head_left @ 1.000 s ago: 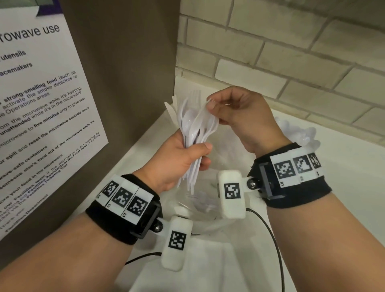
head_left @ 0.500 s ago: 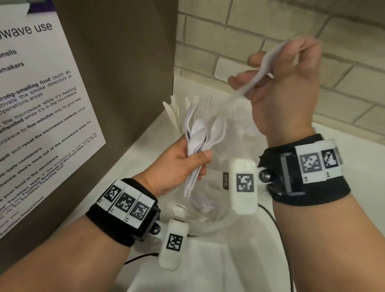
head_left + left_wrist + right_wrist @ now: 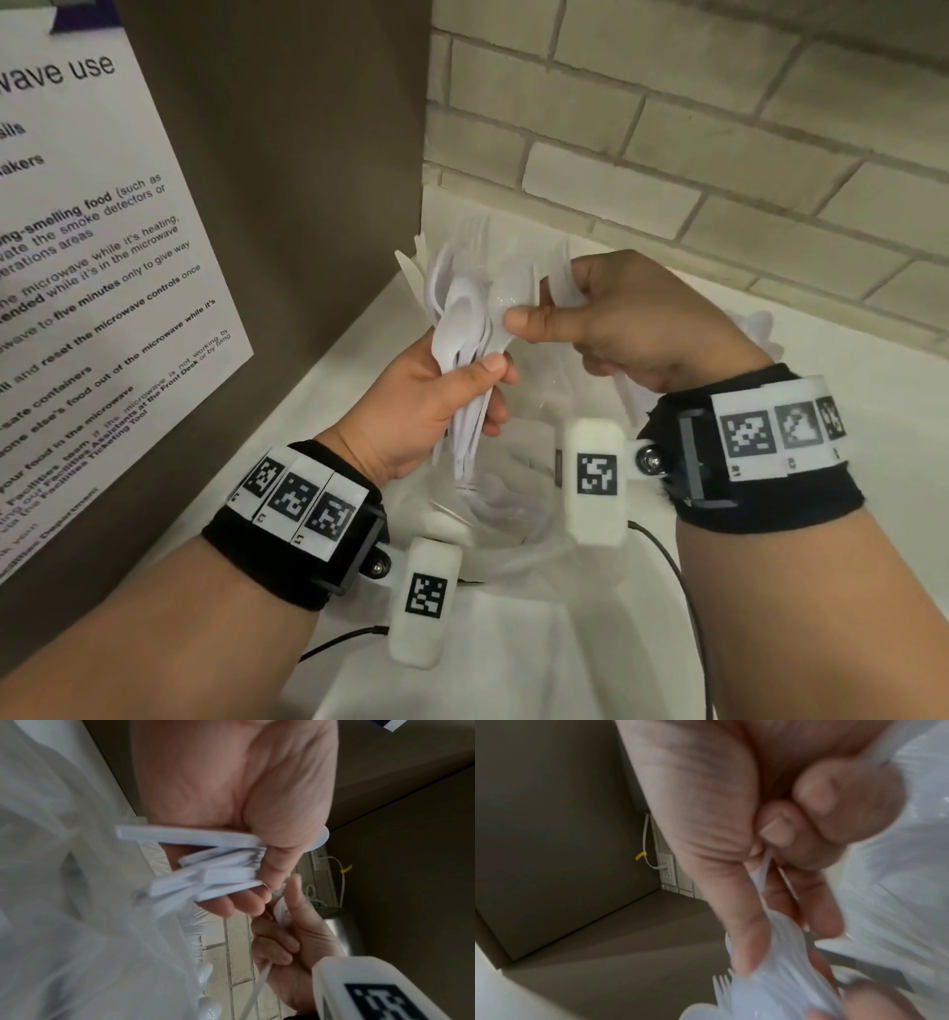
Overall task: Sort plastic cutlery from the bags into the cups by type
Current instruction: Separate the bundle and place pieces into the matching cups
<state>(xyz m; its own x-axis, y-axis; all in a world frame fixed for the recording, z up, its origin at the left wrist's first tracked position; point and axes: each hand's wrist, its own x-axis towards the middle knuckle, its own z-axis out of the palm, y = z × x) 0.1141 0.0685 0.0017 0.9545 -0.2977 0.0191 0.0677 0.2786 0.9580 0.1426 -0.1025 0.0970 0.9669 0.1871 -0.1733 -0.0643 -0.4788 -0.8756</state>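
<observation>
My left hand point(image 3: 488, 395) grips a bundle of white plastic spoons point(image 3: 462, 329) by the handles, bowls up; the left wrist view shows the handle ends point(image 3: 218, 878) sticking out of my fist. My right hand point(image 3: 549, 303) is right beside the bundle, thumb stretched toward it, fingers curled round one white spoon whose handle point(image 3: 625, 393) pokes out below the palm. The right wrist view shows that thin handle point(image 3: 763, 874) pinched in the fingers, with the bowl blurred. A clear plastic bag point(image 3: 513, 514) with more cutlery lies open under both hands.
White forks and knives point(image 3: 426, 262) stand upright behind the bundle, and more spoons point(image 3: 760, 329) show behind my right wrist. A brown panel with a microwave notice point(image 3: 102, 257) walls the left, a brick wall point(image 3: 667, 128) the back. The white counter point(image 3: 873, 462) runs right.
My right hand pulled one spoon up and to the right, away from the bundle, then came back down beside it. The left hand kept its grip and barely moved.
</observation>
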